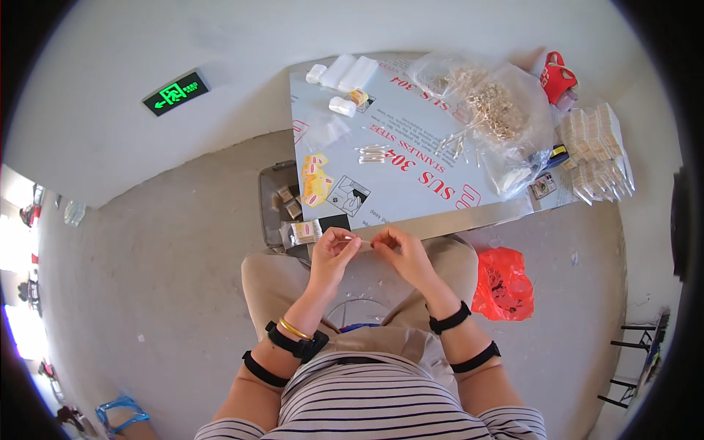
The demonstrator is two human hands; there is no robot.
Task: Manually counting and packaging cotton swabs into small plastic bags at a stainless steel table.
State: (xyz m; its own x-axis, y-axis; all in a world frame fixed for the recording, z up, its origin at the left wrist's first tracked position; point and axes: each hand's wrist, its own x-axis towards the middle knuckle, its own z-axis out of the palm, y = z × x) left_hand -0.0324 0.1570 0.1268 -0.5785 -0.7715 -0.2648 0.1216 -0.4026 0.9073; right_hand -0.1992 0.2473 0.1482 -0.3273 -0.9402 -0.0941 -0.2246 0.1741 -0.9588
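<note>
My left hand (334,251) and right hand (402,254) pinch a thin, pale, white-tipped swab (365,241), which careless bending could snap.

Soft, even light; near nine o'clock, bright openings (15,253) burn out white. A green sign (176,93) glows at ten o'clock; a clear bag (529,95) glints at two. Fisheye distortion bows the bench (396,114); black vignetting fills the corners.

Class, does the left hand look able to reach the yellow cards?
Probably yes: the way to the yellow cards looks open, though the left hand seems to hold a thin stick.
</note>
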